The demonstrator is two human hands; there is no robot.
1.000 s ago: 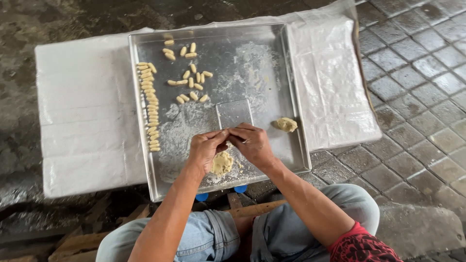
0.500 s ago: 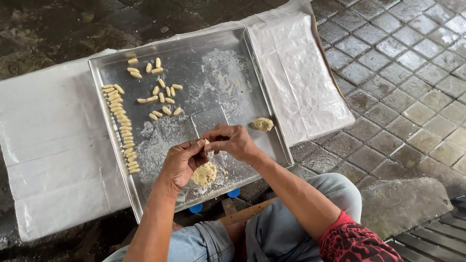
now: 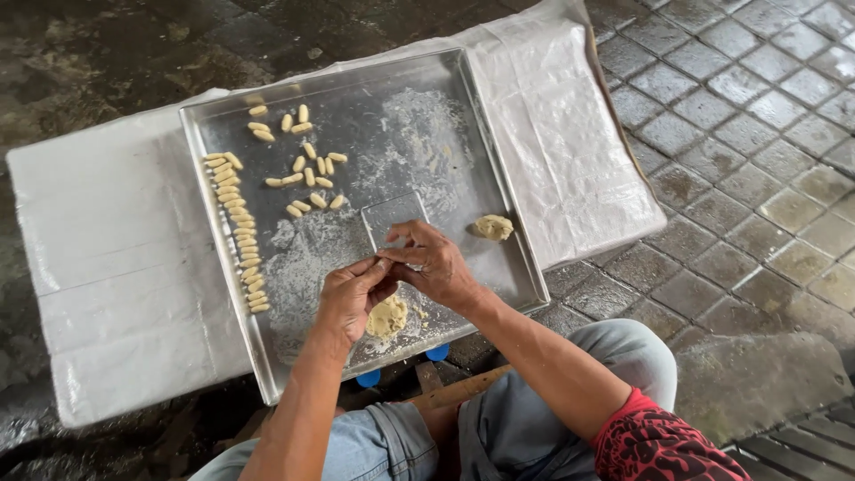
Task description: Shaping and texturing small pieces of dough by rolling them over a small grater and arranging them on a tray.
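Left hand [image 3: 349,298] and right hand [image 3: 434,264] together, fingertips pinched on small dough piece [image 3: 385,262] above metal tray [image 3: 499,245]; probably soft, sticky, best held lightly at ends.

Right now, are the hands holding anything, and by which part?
Left hand and right hand meet fingertip to fingertip above the metal tray; whatever they pinch is hidden.

I see the metal tray [image 3: 499,178] on a plastic-covered board [image 3: 107,267]. Row of dough pieces [image 3: 239,233] along the tray's left edge, loose dough pieces [image 3: 307,169] right of it. Dough lump [image 3: 387,316] at near edge under my left hand [image 3: 352,294]; smaller dough lump [image 3: 492,227] right of my right hand [image 3: 436,263].
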